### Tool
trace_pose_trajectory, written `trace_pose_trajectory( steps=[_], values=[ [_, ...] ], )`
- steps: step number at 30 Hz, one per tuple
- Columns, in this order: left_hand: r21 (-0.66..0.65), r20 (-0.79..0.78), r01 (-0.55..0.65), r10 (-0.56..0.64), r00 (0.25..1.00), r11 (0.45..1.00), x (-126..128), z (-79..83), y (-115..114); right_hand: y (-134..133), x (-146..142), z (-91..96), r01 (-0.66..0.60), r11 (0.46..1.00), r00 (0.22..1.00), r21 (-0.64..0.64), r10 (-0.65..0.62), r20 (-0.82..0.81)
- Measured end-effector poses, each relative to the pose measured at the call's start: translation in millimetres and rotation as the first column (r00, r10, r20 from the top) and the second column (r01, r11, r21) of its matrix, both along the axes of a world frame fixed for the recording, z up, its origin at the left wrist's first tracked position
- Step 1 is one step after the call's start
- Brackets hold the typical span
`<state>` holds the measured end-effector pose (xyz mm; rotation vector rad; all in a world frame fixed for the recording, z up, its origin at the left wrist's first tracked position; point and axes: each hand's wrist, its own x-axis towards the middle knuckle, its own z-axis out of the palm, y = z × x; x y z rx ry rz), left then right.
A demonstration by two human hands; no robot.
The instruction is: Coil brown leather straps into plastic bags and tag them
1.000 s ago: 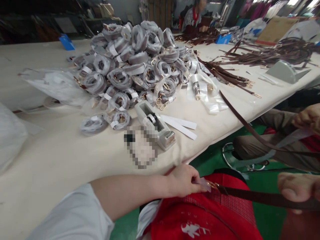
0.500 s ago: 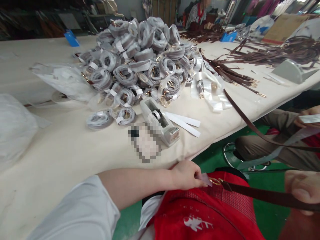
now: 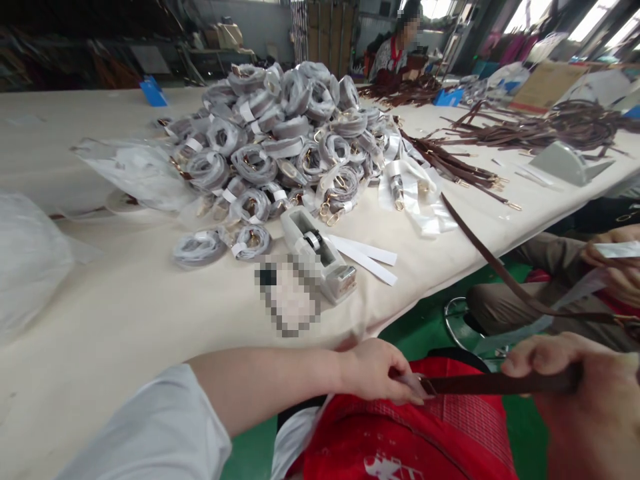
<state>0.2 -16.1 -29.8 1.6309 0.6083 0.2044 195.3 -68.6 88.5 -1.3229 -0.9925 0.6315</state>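
Observation:
My left hand (image 3: 375, 370) pinches the end of a brown leather strap (image 3: 480, 383), where a clear plastic sleeve sits, just over my red apron (image 3: 400, 433). My right hand (image 3: 575, 393) is wrapped round the same strap further right, fingers curled over it. The strap runs level between the two hands, below the table's front edge.
A cream table (image 3: 125, 313) bears a big pile of wrapped coiled straps (image 3: 280, 133), a grey tape dispenser (image 3: 320, 253), white paper strips (image 3: 367, 257), clear bags (image 3: 130, 167) and loose brown straps (image 3: 465, 167). A seated person's hand (image 3: 617, 263) at right holds another strap. Someone else sits far back.
My right hand has slid left along the strap and come closer to the left hand. The gold clasp near my left fingers is now out of sight. The view has tilted up slightly.

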Motion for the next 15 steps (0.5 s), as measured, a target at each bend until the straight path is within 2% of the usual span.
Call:
trace_pose_trajectory(
  steps=[2,4,7,9,11,15],
  values=[
    [-0.082,-0.040,0.011,-0.015,0.999,0.997,-1,-0.8,0,-1,-11,3.9,0.030,0.999,0.999,-0.024,-0.029,0.033],
    [-0.149,-0.061,0.032,-0.041,0.997,0.988,-2,-2.4,-1,1,-6,1.4,-0.076,0.996,0.996,-0.047,0.078,0.044],
    [-0.248,-0.054,0.064,-0.080,0.995,0.967,-1,-4.1,-3,6,15,-12.1,-0.280,0.960,0.953,-0.005,0.278,0.121],
    [-0.351,-0.063,0.077,-0.105,0.992,0.933,0,-2.9,-3,8,23,-23.6,-0.341,0.940,0.927,-0.003,0.337,0.164],
    [-0.428,-0.103,0.062,-0.117,0.988,0.902,-1,0.3,-2,8,21,-34.7,-0.351,0.936,0.923,-0.043,0.353,0.152],
    [-0.403,-0.147,0.031,-0.099,0.984,0.915,-3,7.5,2,5,5,-53.3,-0.409,0.902,0.895,-0.135,0.426,0.133]
  ],
)
